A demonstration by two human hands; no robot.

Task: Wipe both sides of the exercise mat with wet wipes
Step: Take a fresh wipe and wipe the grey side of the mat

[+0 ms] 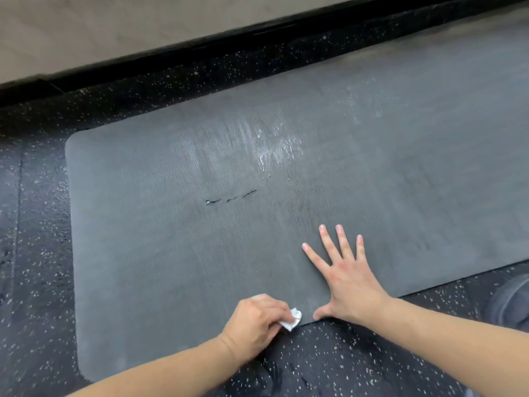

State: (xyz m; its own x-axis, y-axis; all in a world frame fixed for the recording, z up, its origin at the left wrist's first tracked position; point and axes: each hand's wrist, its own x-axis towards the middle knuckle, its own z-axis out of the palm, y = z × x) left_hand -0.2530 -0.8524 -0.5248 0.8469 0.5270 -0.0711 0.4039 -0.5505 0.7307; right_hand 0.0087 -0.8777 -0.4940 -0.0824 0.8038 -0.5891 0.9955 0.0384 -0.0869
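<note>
A grey exercise mat [286, 173] with a wavy ribbed surface lies flat on the floor, running from the left toward the upper right. Wet streaks shine near its middle, and a short torn slit [232, 197] shows below them. My left hand [254, 322] grips a crumpled white wet wipe [292, 319] at the mat's near edge. My right hand [347, 277] lies flat on the mat with fingers spread, just right of the wipe.
Black rubber floor [343, 365] with pale speckles surrounds the mat. A black baseboard [171, 57] and a pale wall run along the far side. A knee in grey fabric [512, 302] shows at the right edge.
</note>
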